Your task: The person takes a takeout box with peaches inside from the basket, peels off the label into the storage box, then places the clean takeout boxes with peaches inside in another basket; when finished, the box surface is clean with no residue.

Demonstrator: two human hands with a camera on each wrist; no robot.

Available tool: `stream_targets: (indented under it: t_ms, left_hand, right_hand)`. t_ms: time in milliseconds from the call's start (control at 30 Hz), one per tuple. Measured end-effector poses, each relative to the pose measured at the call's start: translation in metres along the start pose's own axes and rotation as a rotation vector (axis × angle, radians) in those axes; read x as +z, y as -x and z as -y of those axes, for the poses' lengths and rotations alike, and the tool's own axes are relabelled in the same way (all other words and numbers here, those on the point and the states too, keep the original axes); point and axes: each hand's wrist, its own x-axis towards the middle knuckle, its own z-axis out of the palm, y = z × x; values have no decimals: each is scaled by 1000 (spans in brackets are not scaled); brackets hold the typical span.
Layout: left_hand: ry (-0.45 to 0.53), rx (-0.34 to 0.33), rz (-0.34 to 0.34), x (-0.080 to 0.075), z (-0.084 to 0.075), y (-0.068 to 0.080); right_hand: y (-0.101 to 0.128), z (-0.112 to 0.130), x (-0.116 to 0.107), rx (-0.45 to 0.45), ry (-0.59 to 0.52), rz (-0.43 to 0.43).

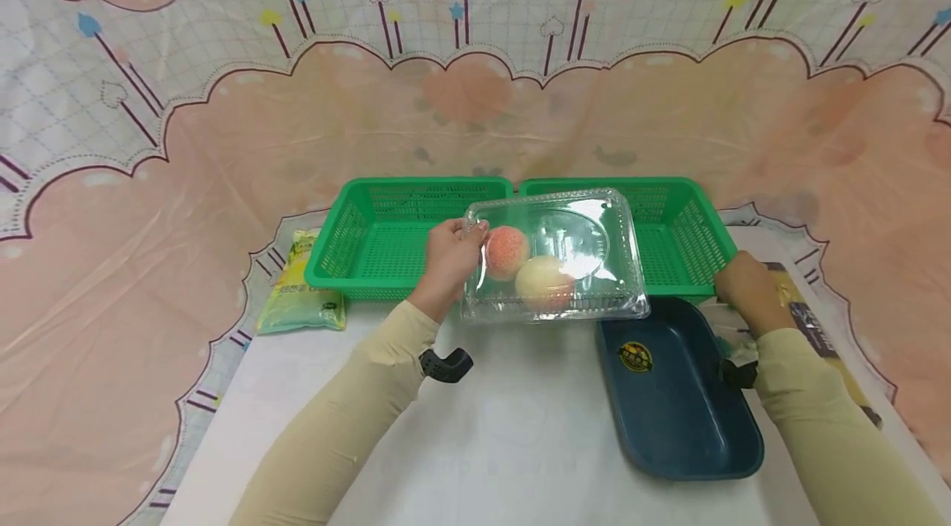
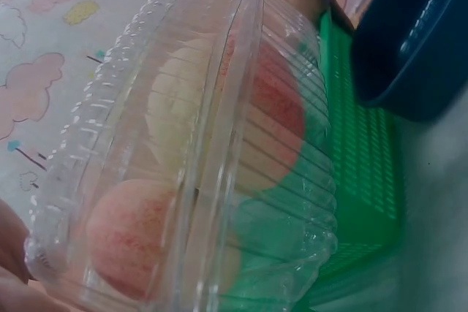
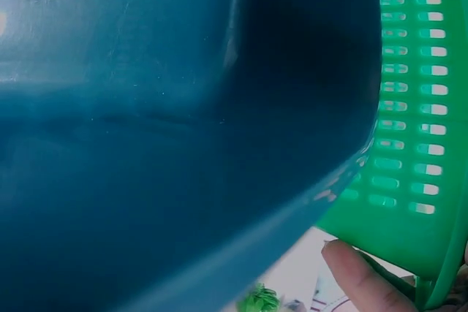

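Head view is showing me a clear plastic clamshell box [image 1: 557,258] being held up in the air, in front of two green baskets [image 1: 386,241] that are sitting side by side. Two peaches [image 1: 508,252] are lying inside it, a pink one and a paler one just beside it. My left hand [image 1: 449,262] is pinching the box at its left edge, fingers curled round the rim. The left wrist view is looking right through the ribbed lid [image 2: 219,137] at the fruit.

My right hand [image 1: 750,288] is gripping the far right corner of a dark blue tray [image 1: 679,410], which is lying on the white table [image 1: 505,443] just below the box. One fingertip [image 3: 362,279] is showing under the tray rim by the green basket wall.

A yellow-green packet [image 1: 300,291] is lying left of the baskets.
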Motion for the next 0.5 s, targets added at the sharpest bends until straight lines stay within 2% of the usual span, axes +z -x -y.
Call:
stream_targets:
  t_ms: [167, 267, 400, 500]
  left_hand:
    - [-7, 47, -18, 22, -2, -11]
    - [-55, 60, -32, 36, -2, -18]
    - [-141, 47, -60, 52, -6, -25]
    - [-146, 40, -77, 61, -8, -31]
  right_hand:
    - [2, 0, -1, 12, -17, -8]
    - [2, -2, -1, 18, -14, -20]
    - [1, -3, 1, 38, -16, -31]
    - [0, -3, 2, 42, -14, -39]
